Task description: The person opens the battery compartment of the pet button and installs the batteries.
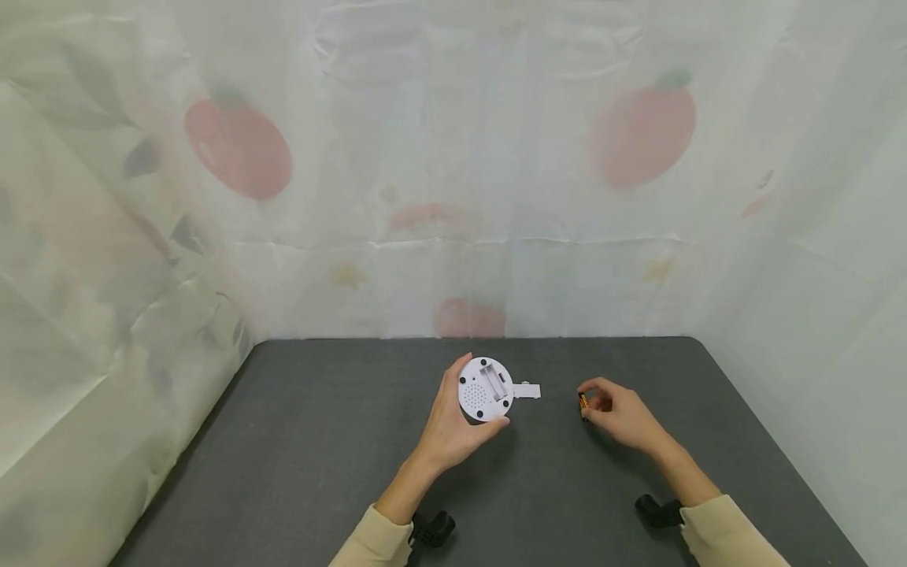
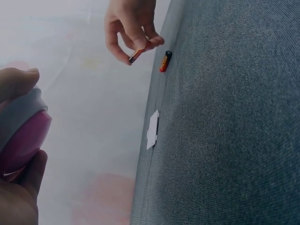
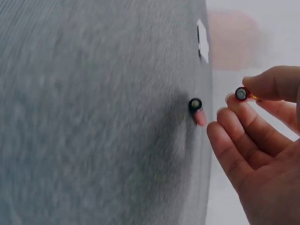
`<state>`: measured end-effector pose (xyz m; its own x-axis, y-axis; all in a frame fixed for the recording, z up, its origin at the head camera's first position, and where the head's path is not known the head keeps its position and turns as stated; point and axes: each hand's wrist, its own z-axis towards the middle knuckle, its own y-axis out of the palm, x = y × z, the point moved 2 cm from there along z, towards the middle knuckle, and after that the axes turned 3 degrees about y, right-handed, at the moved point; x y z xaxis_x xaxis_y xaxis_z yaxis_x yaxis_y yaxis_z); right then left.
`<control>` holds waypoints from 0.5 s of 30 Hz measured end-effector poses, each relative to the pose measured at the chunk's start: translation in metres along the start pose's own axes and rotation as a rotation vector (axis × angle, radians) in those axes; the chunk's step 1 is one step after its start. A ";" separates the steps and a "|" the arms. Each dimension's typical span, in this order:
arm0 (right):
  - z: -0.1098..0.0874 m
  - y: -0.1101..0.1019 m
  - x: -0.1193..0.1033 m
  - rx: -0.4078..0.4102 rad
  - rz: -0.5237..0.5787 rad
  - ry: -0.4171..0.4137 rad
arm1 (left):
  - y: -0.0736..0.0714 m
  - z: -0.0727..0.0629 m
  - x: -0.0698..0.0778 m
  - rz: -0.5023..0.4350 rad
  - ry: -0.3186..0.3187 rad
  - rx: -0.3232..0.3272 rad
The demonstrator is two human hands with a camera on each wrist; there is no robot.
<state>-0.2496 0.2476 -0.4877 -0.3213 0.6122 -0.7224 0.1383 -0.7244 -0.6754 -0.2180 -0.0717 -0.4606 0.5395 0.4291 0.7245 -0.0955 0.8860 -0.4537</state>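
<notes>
My left hand [image 1: 451,421] grips a round white device [image 1: 476,396] by its rim, thumb and fingers on opposite sides. Its underside faces up, showing speaker holes, dark feet and an uncovered battery compartment [image 1: 494,381]. A pink body [image 2: 27,138] shows on its other side in the left wrist view. Off to the right, my right hand [image 1: 623,415] pinches a small black-and-orange battery [image 3: 241,94] between thumb and fingertips, above the table. A second battery [image 2: 165,61] lies on the table below that hand. On the table between the hands is a white battery cover [image 2: 153,130].
The dark grey table [image 1: 319,441] has its far edge against a white curtain [image 1: 453,157] printed with fruit. More curtain hangs along the left and right sides. Black wrist mounts [image 1: 434,529] sit by both sleeves.
</notes>
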 end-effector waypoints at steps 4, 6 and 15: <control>0.001 0.003 -0.006 0.000 0.033 -0.005 | 0.000 0.000 0.000 0.002 -0.001 0.000; 0.001 0.005 -0.010 -0.002 0.056 -0.006 | 0.000 0.000 0.000 0.007 0.003 0.002; 0.005 0.011 -0.030 0.014 0.153 -0.006 | -0.001 0.000 -0.002 0.001 -0.005 -0.010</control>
<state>-0.2430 0.2192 -0.4728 -0.3031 0.4925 -0.8158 0.1729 -0.8134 -0.5553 -0.2189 -0.0736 -0.4617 0.5350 0.4311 0.7266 -0.0881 0.8838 -0.4595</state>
